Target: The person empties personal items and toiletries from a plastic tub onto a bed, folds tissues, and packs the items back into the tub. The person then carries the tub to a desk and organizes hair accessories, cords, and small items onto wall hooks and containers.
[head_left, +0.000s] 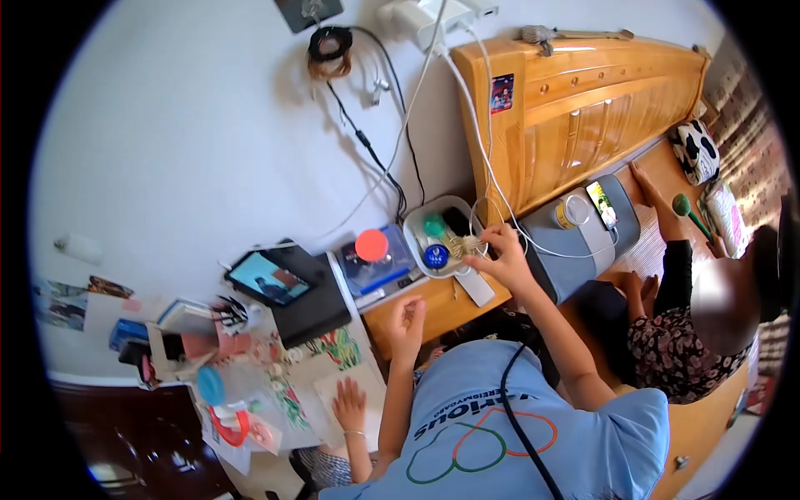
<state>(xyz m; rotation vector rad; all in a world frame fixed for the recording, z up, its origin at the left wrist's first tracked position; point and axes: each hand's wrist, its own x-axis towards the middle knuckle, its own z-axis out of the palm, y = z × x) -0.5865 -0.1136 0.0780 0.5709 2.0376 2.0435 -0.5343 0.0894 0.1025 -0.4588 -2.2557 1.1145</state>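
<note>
My right hand [502, 258] is raised over the right side of a white tray [410, 225], its thumb and fingers closed around a small beige bundle [468, 245] that looks like string. The tray holds a green round item [434, 225], a blue round tin [436, 256] and a black object. Lower left of the tray, my left hand [406, 325] is held up over the front of the wooden surface [442, 304], fingers curled, with nothing visible in it. A white flat object [475, 288] lies below my right hand.
Left of the tray stand a clear box [392, 258] with a red lid and a tablet [271, 277]. Another person's hand [349, 404] rests on paper at lower left. On the right, another person sits on the bed near a grey case [558, 250]. White cables hang across.
</note>
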